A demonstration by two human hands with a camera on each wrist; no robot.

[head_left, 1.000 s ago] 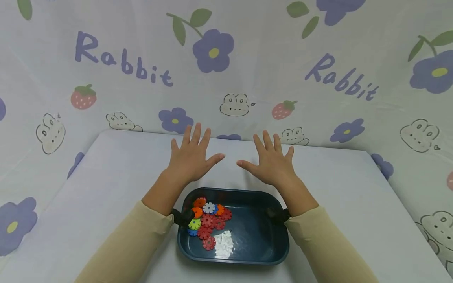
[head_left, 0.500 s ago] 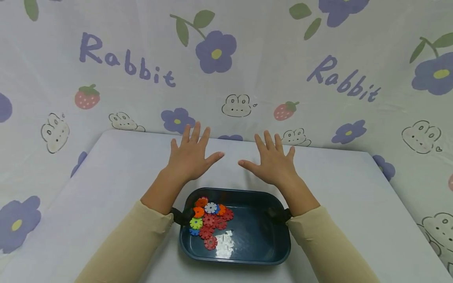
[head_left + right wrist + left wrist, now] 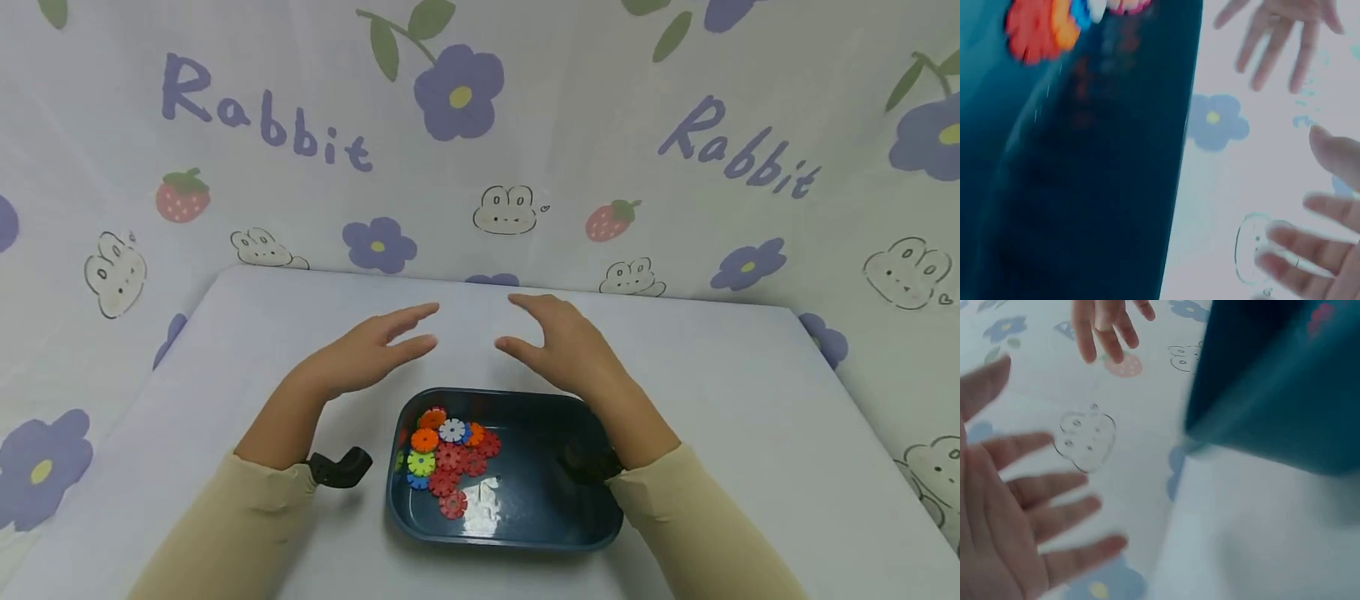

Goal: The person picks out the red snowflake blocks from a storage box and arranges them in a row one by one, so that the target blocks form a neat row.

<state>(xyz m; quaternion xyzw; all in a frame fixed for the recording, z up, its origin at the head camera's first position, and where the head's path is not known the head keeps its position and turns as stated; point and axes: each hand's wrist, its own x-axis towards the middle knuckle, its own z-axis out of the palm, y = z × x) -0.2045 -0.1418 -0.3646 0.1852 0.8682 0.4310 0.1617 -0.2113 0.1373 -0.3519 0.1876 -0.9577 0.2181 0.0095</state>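
left hand (image 3: pixel 360 358): mine, held just above the desk (image 3: pixel 225 350) behind the tray, turned on edge with the palm facing inward, fingers straight and loose, holding nothing.
right hand (image 3: pixel 562 346): also mine, opposite the left with a gap between them, fingers gently bent over and relaxed, nothing in it.
tray (image 3: pixel 555 508): dark blue, on the desk just in front of both my hands, between my forearms; neither hand touches it.
toy discs (image 3: pixel 446 458): a small heap of notched plastic discs, red, orange, white, green and blue, lying in the left part of the tray; the right part is bare and shiny.
wrist views: both blurred; each shows a splayed palm and a side of the tray, nothing gripped.
backdrop: a cloth (image 3: pixel 480 125) printed with rabbits, flowers and strawberries rises behind the desk.
progress: i judge nothing is done yet; every disc i can see lies in the tray and picking them up is all ahead.
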